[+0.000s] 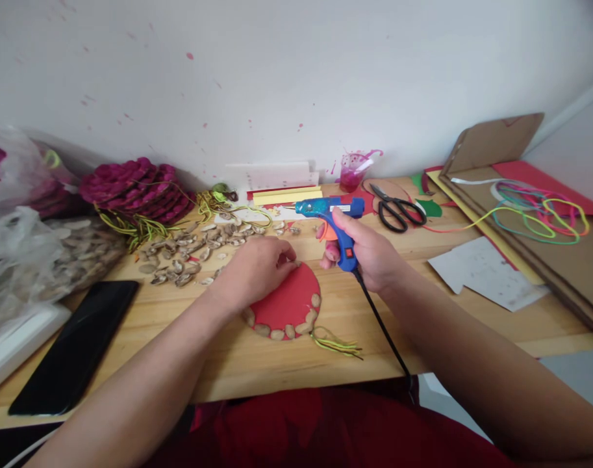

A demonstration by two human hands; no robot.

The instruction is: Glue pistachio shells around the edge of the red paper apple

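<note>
My right hand (369,250) grips a blue hot glue gun (345,237) with an orange trigger. Its nozzle points left, above the wooden table, and a black cord hangs from the handle. A round red disc (286,296) lies below, with several tan nut shells (277,335) along its near rim and yellow-green threads (338,344) at its lower right. Over the disc's far left edge, my left hand (257,270) is closed, thumb and fingertips pinched together at the rim. Whatever they hold is mostly hidden.
Loose shells (179,260) are scattered behind my left hand. Black scissors (398,211), a cup of pink liquid (352,172) and magenta shell pieces (138,188) stand farther back. A black phone (76,348) lies left; cardboard (559,247) with coloured cord (544,208) is right.
</note>
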